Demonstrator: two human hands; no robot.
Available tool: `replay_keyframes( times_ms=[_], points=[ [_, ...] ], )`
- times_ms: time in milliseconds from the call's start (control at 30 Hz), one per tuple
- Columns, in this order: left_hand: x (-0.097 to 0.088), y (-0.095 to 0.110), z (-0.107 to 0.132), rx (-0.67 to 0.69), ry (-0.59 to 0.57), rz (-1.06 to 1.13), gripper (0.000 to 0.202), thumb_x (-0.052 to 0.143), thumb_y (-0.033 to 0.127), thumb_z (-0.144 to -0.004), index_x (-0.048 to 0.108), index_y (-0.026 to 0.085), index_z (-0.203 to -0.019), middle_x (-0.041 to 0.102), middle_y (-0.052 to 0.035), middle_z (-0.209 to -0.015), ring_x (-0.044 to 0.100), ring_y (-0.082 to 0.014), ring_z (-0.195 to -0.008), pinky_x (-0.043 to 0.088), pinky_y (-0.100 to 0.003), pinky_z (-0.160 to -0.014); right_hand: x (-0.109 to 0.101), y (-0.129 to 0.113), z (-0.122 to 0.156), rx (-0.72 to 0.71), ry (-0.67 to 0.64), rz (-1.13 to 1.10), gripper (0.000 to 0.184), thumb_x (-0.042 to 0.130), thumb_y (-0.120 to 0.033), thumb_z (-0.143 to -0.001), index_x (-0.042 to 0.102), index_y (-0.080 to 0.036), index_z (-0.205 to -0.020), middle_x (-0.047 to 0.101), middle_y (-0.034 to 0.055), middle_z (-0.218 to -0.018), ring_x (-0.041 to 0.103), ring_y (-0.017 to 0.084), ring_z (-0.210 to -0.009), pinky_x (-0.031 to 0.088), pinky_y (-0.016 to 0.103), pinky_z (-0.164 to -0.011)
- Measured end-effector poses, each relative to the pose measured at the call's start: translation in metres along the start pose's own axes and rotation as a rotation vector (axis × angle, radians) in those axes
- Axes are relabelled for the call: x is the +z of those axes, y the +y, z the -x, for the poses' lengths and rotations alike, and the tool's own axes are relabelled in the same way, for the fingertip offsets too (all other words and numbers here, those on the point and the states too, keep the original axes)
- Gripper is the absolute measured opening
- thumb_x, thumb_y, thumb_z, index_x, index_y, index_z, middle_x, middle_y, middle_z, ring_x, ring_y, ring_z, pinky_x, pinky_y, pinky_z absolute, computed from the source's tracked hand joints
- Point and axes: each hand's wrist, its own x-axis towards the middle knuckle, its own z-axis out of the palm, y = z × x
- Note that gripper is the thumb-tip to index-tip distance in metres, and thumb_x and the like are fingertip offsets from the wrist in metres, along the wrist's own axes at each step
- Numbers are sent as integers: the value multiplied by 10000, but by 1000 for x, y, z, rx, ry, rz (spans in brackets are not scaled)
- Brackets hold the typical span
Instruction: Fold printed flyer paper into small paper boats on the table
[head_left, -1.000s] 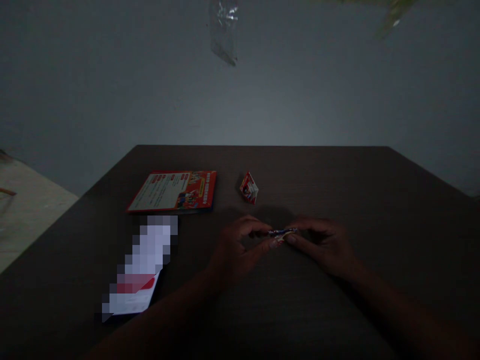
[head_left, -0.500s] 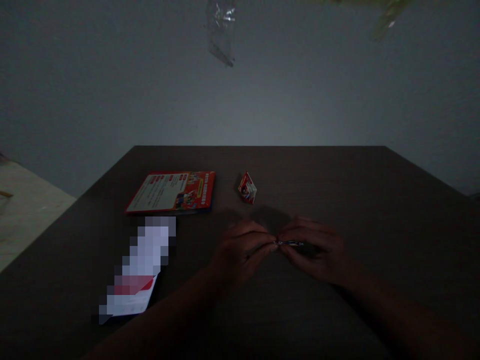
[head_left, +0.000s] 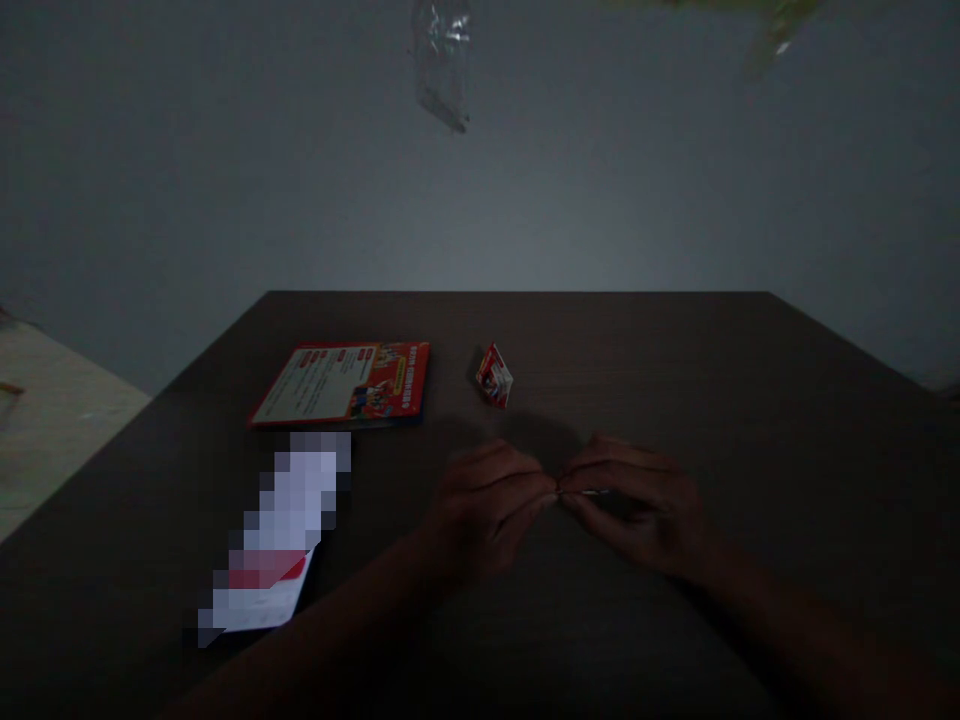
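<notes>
Between my two hands is a thin flat piece that looks like folded paper (head_left: 597, 491), turned edge-on so only a narrow pale line shows. My left hand (head_left: 491, 500) pinches its left end between thumb and fingers. From the other side, my right hand (head_left: 639, 498) is closed on it, and the fingertips of both hands nearly meet. Most of the piece is hidden by the fingers. Just beyond my hands, a small folded paper shape (head_left: 495, 378) with red and white print lies on the table.
A red and white printed booklet (head_left: 341, 385) lies at the left on the dark table (head_left: 637, 350). Nearer to me is a lit phone (head_left: 274, 540), its screen blurred out, beside my left forearm. Behind the table rises a grey wall (head_left: 600, 180) with a clear plastic bag (head_left: 442, 65) on it.
The fingertips have shifted slightly to the right and closer together. Less of the thin piece shows now, only a slim pale edge. Everything else stays in place.
</notes>
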Motion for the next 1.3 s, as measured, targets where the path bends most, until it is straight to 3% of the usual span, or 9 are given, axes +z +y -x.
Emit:
replay_keyframes(
  times_ms=[300, 533, 1300],
  points=[
    [-5, 5, -3, -14, 14, 6, 99, 564, 110, -834, 634, 155, -887, 639, -41, -791, 575, -133, -728, 468, -268, -685, -1, 0, -1, -13, 15, 1, 230, 627, -65, -757, 657, -205, -937, 691, 44, -779, 633, 160, -688, 501, 305, -612],
    [0, 5, 1, -85, 43, 26, 150, 615, 134, -811, 617, 155, -959, 619, -61, -896, 582, -151, -834, 485, -283, -752, -1, 1, 1, -11, 19, 14, 243, 633, -62, -757, 657, -224, -937, 702, 35, -800, 641, 155, -696, 505, 304, -622],
    [-1, 3, 2, -34, 100, 56, 137, 605, 67, -795, 599, 140, -912, 594, -48, -874, 555, -141, -829, 462, -284, -752, 0, -1, -1, -27, 82, 3, 212, 657, -35, -735, 653, -163, -903, 683, 45, -779, 634, 147, -686, 513, 288, -610]
  ],
)
